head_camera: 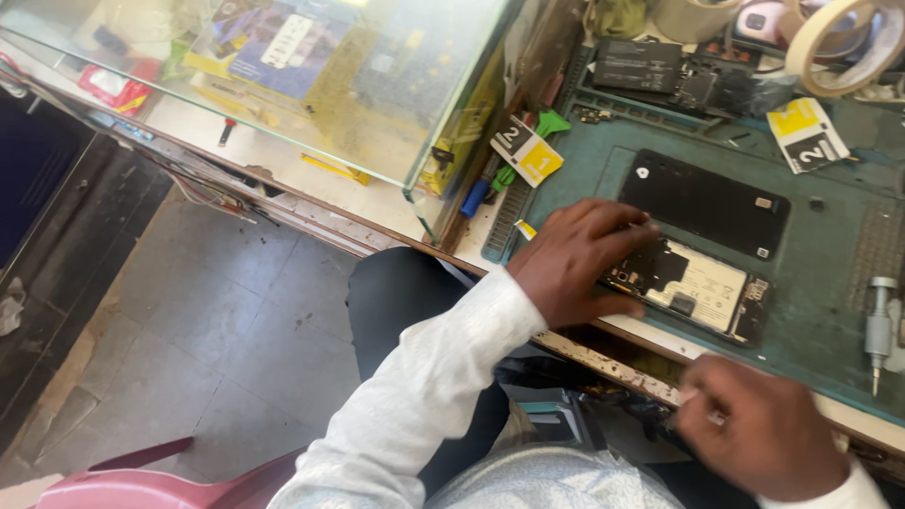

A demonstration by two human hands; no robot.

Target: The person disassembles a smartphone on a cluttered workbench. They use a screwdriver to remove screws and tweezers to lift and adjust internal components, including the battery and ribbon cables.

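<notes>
The left hand (577, 262) lies palm-down on the near end of an opened smartphone (693, 290), fingers spread and pressed flat against the exposed board, pinning rather than gripping. The phone lies on a green work mat (830, 311) near the bench's front edge, its battery and circuit boards uncovered. Just beyond it, almost touching, lies the detached black back cover (705, 203).

The right hand (762, 438) is at the bench edge (613, 363), below and to the right of the phone. Its fingers are curled, but motion blur hides whether they hold anything; possibly a small part or tool.

A metal precision screwdriver (880, 330) lies on the mat to the right, well apart from both hands. Rolls of tape (844, 42) and a second black module (636, 64) sit at the far side. A glass display case (311, 85) stands to the left.

Risks from this position:
- Fingers pressing on bare components could bend a connector or contaminate contacts.
- The phone lies close to the front edge; a sideways push from the left hand could slide it off.
- Small loose parts near the edge could drop to the floor (217, 311).
</notes>
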